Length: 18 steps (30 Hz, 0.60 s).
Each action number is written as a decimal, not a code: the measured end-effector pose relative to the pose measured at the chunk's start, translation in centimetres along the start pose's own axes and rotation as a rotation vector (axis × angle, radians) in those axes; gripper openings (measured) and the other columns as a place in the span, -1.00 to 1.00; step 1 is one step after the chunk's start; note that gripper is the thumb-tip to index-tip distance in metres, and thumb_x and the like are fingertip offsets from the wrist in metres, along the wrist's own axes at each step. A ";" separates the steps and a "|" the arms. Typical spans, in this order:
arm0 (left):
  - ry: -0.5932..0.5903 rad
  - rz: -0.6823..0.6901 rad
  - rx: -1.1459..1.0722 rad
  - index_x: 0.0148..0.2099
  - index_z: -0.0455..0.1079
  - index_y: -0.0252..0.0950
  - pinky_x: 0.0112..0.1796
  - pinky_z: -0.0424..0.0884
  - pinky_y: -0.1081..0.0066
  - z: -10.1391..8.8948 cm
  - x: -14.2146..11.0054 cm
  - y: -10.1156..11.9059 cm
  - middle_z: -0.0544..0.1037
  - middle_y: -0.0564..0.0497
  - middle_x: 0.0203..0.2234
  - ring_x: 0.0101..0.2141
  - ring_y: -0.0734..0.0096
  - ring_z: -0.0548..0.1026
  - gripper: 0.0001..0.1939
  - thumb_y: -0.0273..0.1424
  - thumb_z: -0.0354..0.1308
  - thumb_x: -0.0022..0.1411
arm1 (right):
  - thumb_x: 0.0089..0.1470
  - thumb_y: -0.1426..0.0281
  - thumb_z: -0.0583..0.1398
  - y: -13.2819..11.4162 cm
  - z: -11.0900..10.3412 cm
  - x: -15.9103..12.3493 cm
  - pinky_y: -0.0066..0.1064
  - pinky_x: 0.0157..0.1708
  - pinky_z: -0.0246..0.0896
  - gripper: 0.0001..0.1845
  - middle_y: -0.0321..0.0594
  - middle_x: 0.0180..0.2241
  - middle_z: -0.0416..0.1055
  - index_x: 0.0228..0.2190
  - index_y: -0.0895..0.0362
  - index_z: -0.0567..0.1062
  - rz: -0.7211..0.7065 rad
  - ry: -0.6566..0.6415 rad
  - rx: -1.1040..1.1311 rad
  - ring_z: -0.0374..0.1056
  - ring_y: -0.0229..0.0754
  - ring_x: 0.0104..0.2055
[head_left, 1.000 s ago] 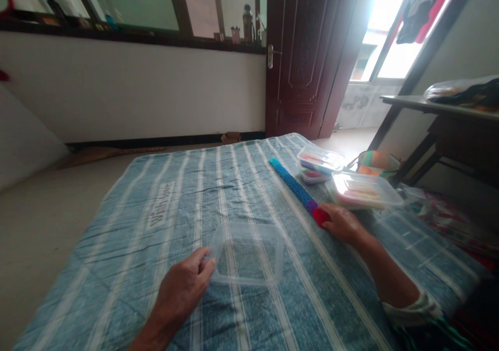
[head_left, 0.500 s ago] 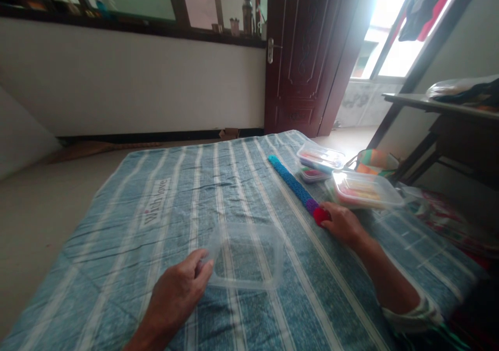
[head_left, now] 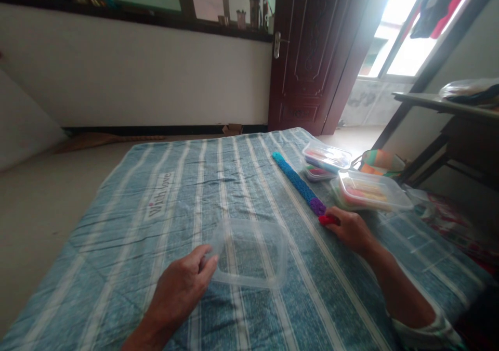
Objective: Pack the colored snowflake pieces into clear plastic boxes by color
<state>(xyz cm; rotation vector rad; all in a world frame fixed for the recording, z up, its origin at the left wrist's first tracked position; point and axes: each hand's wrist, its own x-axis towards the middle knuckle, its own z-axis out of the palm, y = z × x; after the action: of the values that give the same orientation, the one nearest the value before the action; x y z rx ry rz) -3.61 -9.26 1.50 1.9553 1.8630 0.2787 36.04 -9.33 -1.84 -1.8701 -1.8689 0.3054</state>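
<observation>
The seemingly light box [head_left: 284, 252] is gripped at its rim by the left hand [head_left: 181, 283], the soft-looking red piece [head_left: 324, 219] by the right hand [head_left: 353, 230].

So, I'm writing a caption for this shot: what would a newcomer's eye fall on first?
Probably the long blue strip lying slantwise on the striped cloth, with its purple and red end at the right hand. Next, the see-through tub at the left hand, in the near middle of the cloth. Then the bright window at the upper right, beside the dark red door.
</observation>
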 end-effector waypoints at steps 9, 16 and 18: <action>-0.035 0.021 -0.218 -0.21 0.46 -0.26 -0.41 0.34 0.41 0.2 -0.9 0.8 0.48 0.07 -0.60 -0.50 0.31 0.51 -0.66 -0.18 -0.06 0.26 | 0.15 0.21 0.24 -9.1 -3.6 -0.5 -0.44 -0.45 0.18 -0.81 -0.32 -0.47 0.45 -0.37 0.06 0.55 -0.361 -0.179 0.305 0.27 -0.28 -0.50; -0.059 0.061 -0.300 -0.30 0.44 -0.26 -0.42 0.30 0.42 0.1 -1.3 1.1 0.45 0.08 -0.61 -0.51 0.34 0.47 -0.68 -0.21 -0.07 0.28 | 0.07 0.58 0.21 -17.3 2.5 2.0 -0.46 -0.39 0.10 -0.81 -0.31 -0.40 0.48 -0.38 0.07 0.56 -0.765 -0.547 0.162 0.32 -0.30 -0.40; -0.060 0.088 -0.290 -0.36 0.41 -0.25 -0.42 0.29 0.43 0.0 -1.3 1.0 0.45 0.07 -0.61 -0.50 0.35 0.44 -0.68 -0.23 -0.08 0.29 | 0.00 0.66 0.19 -18.5 4.5 2.6 -0.46 -0.40 0.08 -0.72 -0.33 -0.42 0.48 -0.41 0.05 0.57 -0.803 -0.599 0.140 0.31 -0.30 -0.40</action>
<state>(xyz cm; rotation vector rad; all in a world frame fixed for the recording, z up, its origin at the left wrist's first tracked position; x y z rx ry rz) -2.81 -10.57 2.18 1.8270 1.6012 0.4826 17.78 -6.77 3.54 -0.8476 -2.7173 0.7315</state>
